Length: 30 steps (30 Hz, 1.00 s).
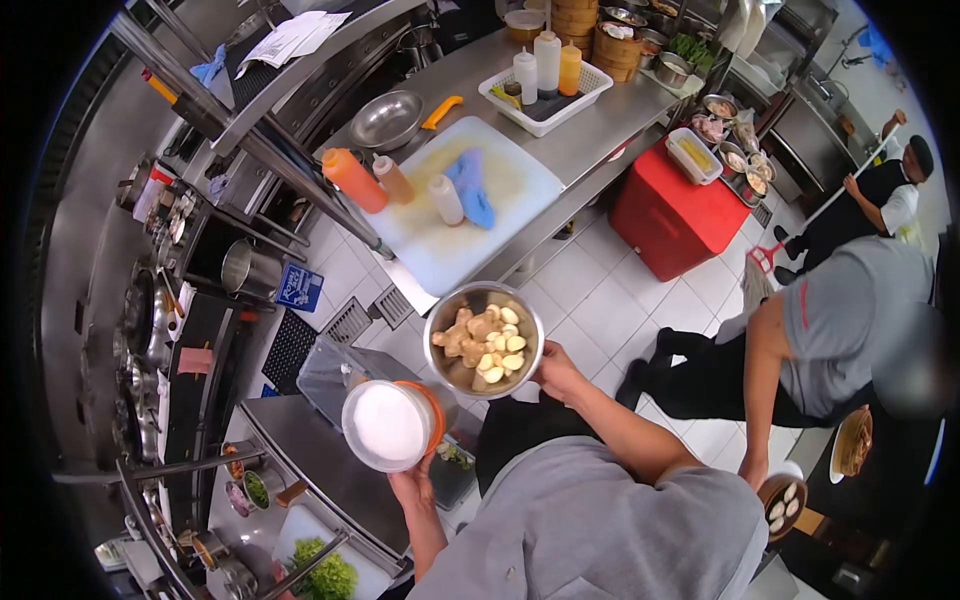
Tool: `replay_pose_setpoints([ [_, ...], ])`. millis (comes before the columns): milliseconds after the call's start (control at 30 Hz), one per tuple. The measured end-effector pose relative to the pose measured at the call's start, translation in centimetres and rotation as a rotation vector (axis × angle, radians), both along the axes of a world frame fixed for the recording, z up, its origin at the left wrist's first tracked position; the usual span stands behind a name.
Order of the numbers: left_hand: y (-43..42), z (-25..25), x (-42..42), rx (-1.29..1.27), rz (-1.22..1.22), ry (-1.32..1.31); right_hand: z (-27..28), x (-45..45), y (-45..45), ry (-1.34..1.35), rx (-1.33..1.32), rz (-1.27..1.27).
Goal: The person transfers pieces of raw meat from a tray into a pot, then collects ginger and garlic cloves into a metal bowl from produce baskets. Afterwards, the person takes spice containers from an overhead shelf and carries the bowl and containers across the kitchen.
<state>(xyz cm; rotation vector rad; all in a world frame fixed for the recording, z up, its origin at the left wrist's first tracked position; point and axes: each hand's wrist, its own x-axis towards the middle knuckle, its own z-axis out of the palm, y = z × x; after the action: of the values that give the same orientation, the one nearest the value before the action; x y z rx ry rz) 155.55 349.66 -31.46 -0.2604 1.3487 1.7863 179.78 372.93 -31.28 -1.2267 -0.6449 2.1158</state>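
Note:
A steel bowl (436, 330) with ginger (466, 337) and several peeled pale pieces (505, 350) is held at its right rim by my right hand (560, 372), fingers mostly behind the bowl. My left hand (412, 484) grips a round tub of white powder or grains (388, 422) from below, near an orange ring (436, 415). The tub is tilted so its white content faces the camera. The bowl is to the right of the tub and a little higher in view. Beyond the bowl lies a white cutting board (520, 180) with squeeze bottles and a blue cloth (470, 190).
A red box (670, 220) stands right of the steel counter (600, 130). A co-worker in grey (850, 310) is close at right, one hand at a steamer basket. Another person (890, 195) holds a long-handled mop. Lettuce (325, 570) sits at lower left.

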Motion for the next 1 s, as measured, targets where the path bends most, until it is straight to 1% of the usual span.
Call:
replay_pose_setpoints([
  [67,1.3,-0.4,-0.2,0.0,-0.032,-0.002,-0.8,1.8,0.1,0.016,-0.005,-0.09],
  [100,1.9,-0.5,-0.3,-0.005,-0.061,0.001,-0.6,2.7,0.2,0.046,0.042,-0.101],
  [200,5.2,0.6,-0.5,-0.044,-0.148,0.007,1.4,4.0,0.4,-0.012,0.034,-0.211],
  [233,6.3,1.0,-0.5,-0.016,-0.186,-0.013,1.7,4.4,0.5,-0.023,0.039,-0.216],
  [300,7.9,1.3,-0.8,0.01,-0.235,-0.029,1.9,5.0,0.5,-0.003,0.041,-0.329],
  [367,9.6,1.1,-1.4,0.041,-0.291,-0.044,2.3,5.2,0.8,0.001,0.057,-0.361],
  [433,11.2,1.1,-1.5,0.073,-0.413,-0.038,2.1,5.8,1.2,0.019,0.097,-0.389],
  [467,12.0,1.0,-1.3,0.081,-0.424,-0.049,2.0,6.3,1.5,0.008,0.106,-0.399],
  [533,14.7,3.2,-0.4,0.021,-0.447,-0.041,3.3,6.4,2.3,0.043,0.14,-0.528],
  [567,15.7,3.6,-0.1,0.023,-0.455,-0.054,3.5,6.8,2.8,0.033,0.188,-0.542],
  [633,17.8,4.3,0.7,0.074,-0.567,-0.073,3.7,8.1,4.0,0.014,0.21,-0.585],
  [667,18.9,4.7,1.4,0.076,-0.569,-0.082,3.8,8.8,4.7,0.009,0.229,-0.618],
  [733,21.7,5.9,2.8,0.109,-0.661,-0.088,4.8,10.2,6.3,-0.018,0.23,-0.638],
  [767,23.1,6.3,3.8,0.066,-0.65,-0.093,5.2,11.0,7.1,-0.012,0.253,-0.661],
  [800,24.5,6.2,4.5,0.075,-0.647,-0.083,5.6,11.8,8.2,-0.003,0.275,-0.683],
  [867,27.0,6.0,6.3,0.144,-0.718,-0.069,4.7,14.2,10.7,-0.004,0.275,-0.693],
  [967,30.7,6.7,9.7,0.112,-0.629,-0.116,2.7,18.4,13.9,-0.008,0.303,-0.646],
  [1000,31.6,6.8,11.2,0.104,-0.61,-0.113,2.9,19.6,15.3,-0.005,0.294,-0.628],
])
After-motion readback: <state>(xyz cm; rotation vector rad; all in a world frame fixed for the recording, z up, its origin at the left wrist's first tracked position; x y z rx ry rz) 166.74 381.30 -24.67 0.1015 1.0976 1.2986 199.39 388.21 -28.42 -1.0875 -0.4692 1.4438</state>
